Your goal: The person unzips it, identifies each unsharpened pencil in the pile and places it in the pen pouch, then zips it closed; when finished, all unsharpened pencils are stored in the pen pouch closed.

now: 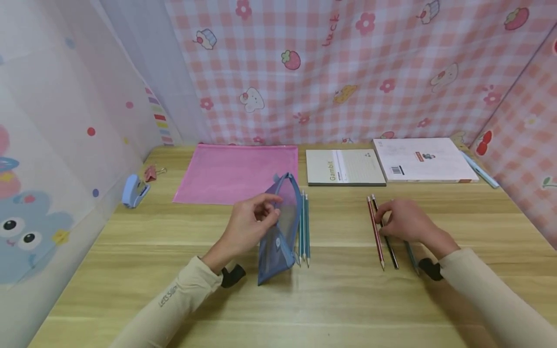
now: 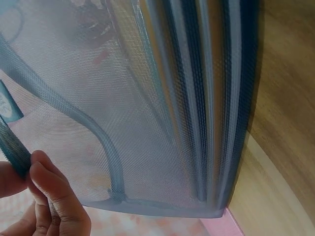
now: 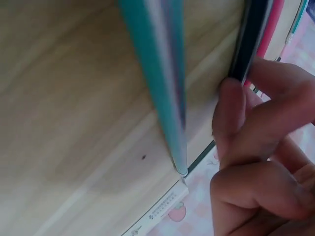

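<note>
Two hands at work over a mesh pouch and a row of pencils

Left hand [image 1: 254,218] is up off the worktop [image 1: 339,299], its fingers [image 2: 47,196] pinching the edge of a blue mesh pencil pouch [image 1: 280,232]. The pouch stands on its lower edge, mouth tilted up and away from the person, and the left wrist view shows long pencil shapes through the mesh. Just beside it, on its right, lie teal pencils [image 1: 304,229], side by side, points toward the person.

Over to the right hand [image 1: 404,221]: it rests low on the worktop, fingers [image 3: 234,118] curled onto a black pencil [image 1: 387,241] near its upper end. The right wrist view shows a fingertip pressed against that dark shaft. A red pencil [image 1: 375,234] lies touching or nearly touching it on the left, and one more teal pencil [image 1: 411,256] pokes out from under the hand on the right. This group sits well apart from the pouch.

Further back, a pink zip folder [image 1: 238,173] lies flat behind the pouch, a green-edged notepad [image 1: 344,166] next to it, then a white book [image 1: 424,159] with a light blue pen [image 1: 478,170] at its far side. On the left edge sit a blue stapler [image 1: 134,190] and a pink binder clip [image 1: 152,172].
</note>
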A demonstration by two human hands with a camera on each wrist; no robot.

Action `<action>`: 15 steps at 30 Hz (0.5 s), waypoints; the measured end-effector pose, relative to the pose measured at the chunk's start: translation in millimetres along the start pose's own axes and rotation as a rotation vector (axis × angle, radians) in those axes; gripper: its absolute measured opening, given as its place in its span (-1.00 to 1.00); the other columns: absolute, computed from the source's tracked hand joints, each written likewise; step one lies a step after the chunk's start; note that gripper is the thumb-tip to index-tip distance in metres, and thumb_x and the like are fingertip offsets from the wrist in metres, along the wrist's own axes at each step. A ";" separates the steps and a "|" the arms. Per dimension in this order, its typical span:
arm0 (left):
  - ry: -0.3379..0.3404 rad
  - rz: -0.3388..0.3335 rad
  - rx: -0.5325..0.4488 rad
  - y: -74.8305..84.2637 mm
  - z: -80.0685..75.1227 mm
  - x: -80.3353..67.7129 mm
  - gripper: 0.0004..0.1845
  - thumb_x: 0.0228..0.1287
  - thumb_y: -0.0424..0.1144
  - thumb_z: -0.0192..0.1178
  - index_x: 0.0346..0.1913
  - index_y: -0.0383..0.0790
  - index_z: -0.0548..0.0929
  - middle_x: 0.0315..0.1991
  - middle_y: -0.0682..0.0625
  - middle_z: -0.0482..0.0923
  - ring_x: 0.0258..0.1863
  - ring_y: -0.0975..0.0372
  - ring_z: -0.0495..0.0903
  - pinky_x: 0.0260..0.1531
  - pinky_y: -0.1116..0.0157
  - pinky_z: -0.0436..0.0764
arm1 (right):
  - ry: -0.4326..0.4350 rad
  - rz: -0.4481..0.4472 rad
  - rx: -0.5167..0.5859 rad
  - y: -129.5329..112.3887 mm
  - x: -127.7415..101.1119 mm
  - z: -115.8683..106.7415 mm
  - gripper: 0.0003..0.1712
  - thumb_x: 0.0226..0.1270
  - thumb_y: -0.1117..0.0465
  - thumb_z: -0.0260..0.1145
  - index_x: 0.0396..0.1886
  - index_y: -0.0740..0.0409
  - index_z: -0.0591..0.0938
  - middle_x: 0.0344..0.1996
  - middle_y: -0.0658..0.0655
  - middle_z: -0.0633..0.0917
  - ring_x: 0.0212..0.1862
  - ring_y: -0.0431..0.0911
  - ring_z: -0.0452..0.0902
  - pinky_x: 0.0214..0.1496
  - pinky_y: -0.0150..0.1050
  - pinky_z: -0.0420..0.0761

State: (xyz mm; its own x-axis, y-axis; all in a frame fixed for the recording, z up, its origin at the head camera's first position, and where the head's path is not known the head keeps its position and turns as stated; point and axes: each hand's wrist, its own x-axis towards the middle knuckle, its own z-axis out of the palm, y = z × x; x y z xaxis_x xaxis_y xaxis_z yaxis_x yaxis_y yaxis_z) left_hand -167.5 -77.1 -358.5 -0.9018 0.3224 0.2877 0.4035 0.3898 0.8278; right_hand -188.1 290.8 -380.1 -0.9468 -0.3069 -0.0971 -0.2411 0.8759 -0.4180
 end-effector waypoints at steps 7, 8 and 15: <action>0.003 -0.013 -0.026 1.1 -0.3 0.9 -0.73 0.33 -0.40 0.20 0.06 -0.33 0.68 -0.38 -0.12 0.65 -0.50 0.28 0.55 -0.48 0.45 0.56 | -0.031 0.092 0.122 -4.3 7.1 -4.1 -0.65 0.05 0.30 0.42 -0.09 0.15 0.72 -0.79 -0.06 0.50 -0.69 -0.21 0.36 -0.55 -0.29 0.38; 0.005 -0.017 -0.033 0.7 -0.4 0.8 -0.72 0.33 -0.40 0.19 0.06 -0.34 0.68 -0.38 -0.13 0.65 -0.50 0.28 0.55 -0.48 0.45 0.56 | -0.039 0.103 0.164 -4.6 8.3 -5.3 -0.65 0.11 0.29 0.39 -0.05 0.15 0.71 -0.78 -0.05 0.49 -0.69 -0.20 0.34 -0.57 -0.29 0.38; 0.011 -0.023 -0.044 1.4 -1.4 0.6 -0.72 0.34 -0.40 0.19 0.07 -0.32 0.68 -0.37 -0.13 0.66 -0.50 0.28 0.56 -0.46 0.45 0.58 | -0.073 0.080 0.649 -27.5 16.4 -19.2 -0.55 0.34 0.35 0.23 0.22 0.22 0.56 -0.65 -0.01 0.58 -0.70 -0.21 0.20 -0.63 -0.25 0.24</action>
State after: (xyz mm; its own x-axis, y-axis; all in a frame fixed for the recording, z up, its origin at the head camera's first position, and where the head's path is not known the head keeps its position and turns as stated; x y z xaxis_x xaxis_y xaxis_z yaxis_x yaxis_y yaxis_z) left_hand -167.7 -77.6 -356.5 -0.9125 0.3044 0.2734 0.3756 0.3582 0.8548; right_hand -201.1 268.8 -352.9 -0.9341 -0.2945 -0.2017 0.0286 0.5016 -0.8646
